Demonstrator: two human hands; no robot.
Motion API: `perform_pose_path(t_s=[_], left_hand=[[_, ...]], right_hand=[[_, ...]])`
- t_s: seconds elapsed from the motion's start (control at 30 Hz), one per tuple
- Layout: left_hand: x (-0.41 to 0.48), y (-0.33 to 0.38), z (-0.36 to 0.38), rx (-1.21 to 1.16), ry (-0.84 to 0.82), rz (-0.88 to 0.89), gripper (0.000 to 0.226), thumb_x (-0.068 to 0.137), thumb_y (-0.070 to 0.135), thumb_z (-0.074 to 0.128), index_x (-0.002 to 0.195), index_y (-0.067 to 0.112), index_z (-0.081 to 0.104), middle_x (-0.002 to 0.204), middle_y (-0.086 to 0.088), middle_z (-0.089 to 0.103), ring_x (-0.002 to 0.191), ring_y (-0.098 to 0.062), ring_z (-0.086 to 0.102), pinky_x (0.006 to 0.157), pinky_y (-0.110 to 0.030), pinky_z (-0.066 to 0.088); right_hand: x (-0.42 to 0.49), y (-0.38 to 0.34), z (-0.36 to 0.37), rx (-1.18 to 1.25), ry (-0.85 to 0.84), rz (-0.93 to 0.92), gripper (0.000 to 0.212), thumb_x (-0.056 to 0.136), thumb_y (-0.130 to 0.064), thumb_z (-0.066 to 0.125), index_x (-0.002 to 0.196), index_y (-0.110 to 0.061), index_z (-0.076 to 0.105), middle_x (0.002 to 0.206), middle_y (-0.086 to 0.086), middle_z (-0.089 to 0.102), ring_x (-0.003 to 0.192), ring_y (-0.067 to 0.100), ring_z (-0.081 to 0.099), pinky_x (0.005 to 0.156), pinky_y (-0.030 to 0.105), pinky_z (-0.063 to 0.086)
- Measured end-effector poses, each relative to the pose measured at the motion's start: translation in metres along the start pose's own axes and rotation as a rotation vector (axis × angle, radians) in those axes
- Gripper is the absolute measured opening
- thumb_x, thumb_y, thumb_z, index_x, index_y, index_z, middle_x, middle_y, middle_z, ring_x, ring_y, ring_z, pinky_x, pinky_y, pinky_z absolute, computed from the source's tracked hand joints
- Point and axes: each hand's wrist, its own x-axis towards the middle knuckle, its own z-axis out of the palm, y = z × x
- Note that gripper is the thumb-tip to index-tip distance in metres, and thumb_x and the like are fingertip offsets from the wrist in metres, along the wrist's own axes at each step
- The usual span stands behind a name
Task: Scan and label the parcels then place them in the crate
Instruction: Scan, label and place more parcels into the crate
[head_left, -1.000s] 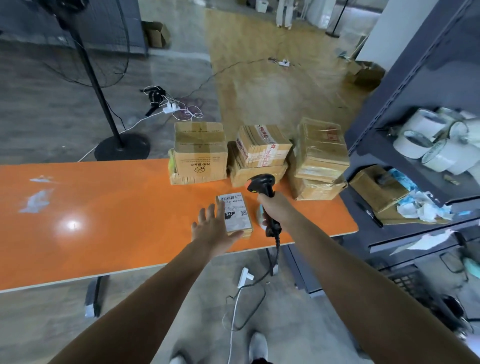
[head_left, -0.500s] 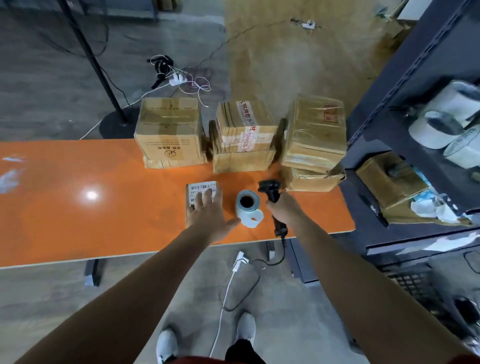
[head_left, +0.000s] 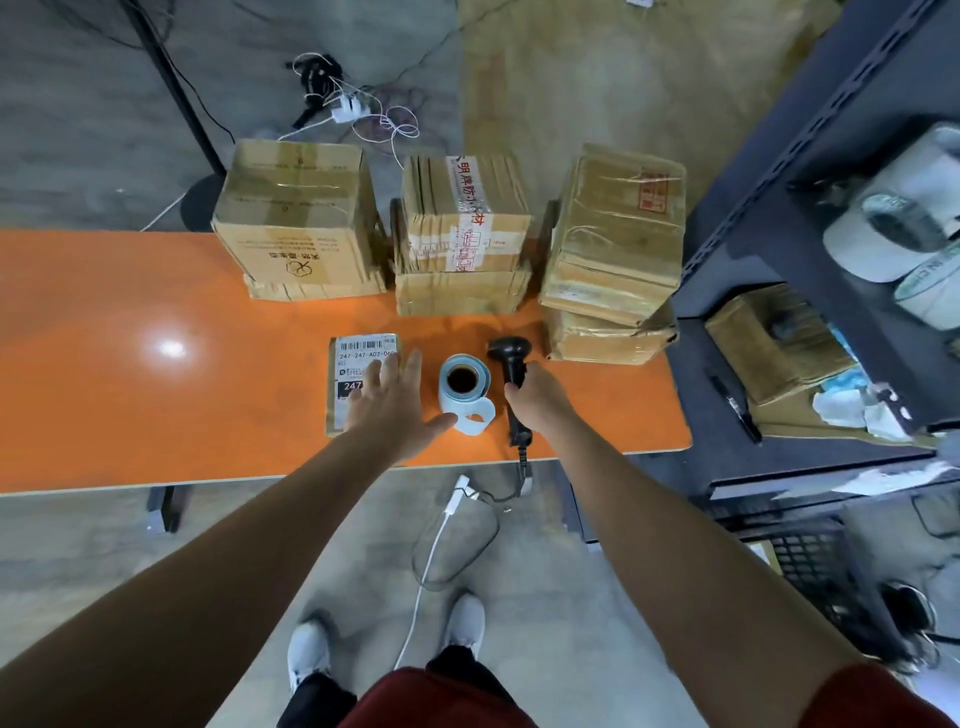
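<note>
A small flat parcel (head_left: 347, 370) with a white barcode label lies on the orange table (head_left: 130, 374). My left hand (head_left: 397, 402) rests flat on its right half, fingers straight and spread. Just right of it stands a roll of labels (head_left: 464, 389) with a loose label end toward me. My right hand (head_left: 540, 397) grips the handle of a black barcode scanner (head_left: 511, 358), which lies low at the table with its head pointing away from me. Its cable hangs off the table's front edge.
Three stacks of taped cardboard boxes (head_left: 296, 218) (head_left: 462, 234) (head_left: 613, 249) line the table's far edge. A dark metal shelf (head_left: 779, 218) with tape rolls, a box and papers stands right of the table. A black crate (head_left: 815, 566) sits on the floor at lower right. Cables lie on the floor.
My right hand has lowered the scanner from above the parcel down to the table beside the label roll. The view has tilted downward. My left hand stays on the parcel.
</note>
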Motion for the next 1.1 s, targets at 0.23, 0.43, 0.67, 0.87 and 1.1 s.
perform_pose_path(t_s=[0.23, 0.43, 0.67, 0.87, 1.1], left_hand=[[-0.002, -0.009, -0.004, -0.006, -0.003, 0.036, 0.095, 0.086, 0.061, 0.055, 0.154, 0.018, 0.005, 0.159, -0.01, 0.013, 0.145, -0.033, 0.013, 0.11, -0.051, 0.03], [-0.014, -0.035, -0.007, -0.109, 0.038, -0.004, 0.086, 0.088, 0.053, 0.058, 0.153, 0.018, 0.014, 0.156, -0.007, 0.02, 0.143, -0.03, 0.018, 0.11, -0.047, 0.029], [-0.024, -0.055, -0.015, -0.206, 0.093, 0.023, 0.074, 0.088, 0.044, 0.063, 0.147, 0.013, 0.03, 0.149, -0.008, 0.03, 0.136, -0.031, 0.027, 0.107, -0.047, 0.034], [-0.014, -0.051, -0.048, -0.745, 0.041, -0.077, 0.034, 0.091, 0.039, 0.059, 0.105, 0.008, 0.066, 0.107, -0.005, 0.065, 0.09, -0.022, 0.059, 0.072, -0.028, 0.041], [-0.016, -0.047, -0.09, -1.292, -0.071, -0.269, 0.021, 0.084, 0.024, 0.075, 0.078, 0.007, 0.064, 0.067, -0.006, 0.051, 0.065, -0.022, 0.042, 0.062, -0.03, 0.035]], right_hand=[[-0.023, -0.031, 0.009, -0.177, 0.317, -0.183, 0.026, 0.098, -0.029, 0.052, 0.115, -0.012, 0.059, 0.116, 0.009, 0.057, 0.108, 0.027, 0.054, 0.083, 0.039, 0.047], [-0.022, -0.06, 0.049, -0.528, 0.144, -0.264, 0.036, 0.095, -0.043, 0.054, 0.109, -0.011, 0.06, 0.106, 0.009, 0.06, 0.11, 0.029, 0.051, 0.08, 0.037, 0.045], [-0.029, -0.066, 0.041, -0.256, 0.148, -0.178, 0.031, 0.093, -0.025, 0.057, 0.067, -0.01, 0.049, 0.067, 0.007, 0.045, 0.08, 0.028, 0.049, 0.067, 0.033, 0.037], [-0.06, -0.079, 0.002, 0.304, 0.044, -0.335, 0.017, 0.089, -0.01, 0.065, 0.104, -0.004, 0.069, 0.096, 0.004, 0.07, 0.088, 0.016, 0.064, 0.08, 0.031, 0.05], [-0.091, -0.105, -0.019, 0.393, -0.035, -0.409, 0.022, 0.09, -0.01, 0.067, 0.112, -0.01, 0.068, 0.094, -0.01, 0.067, 0.083, -0.002, 0.059, 0.074, 0.01, 0.046]])
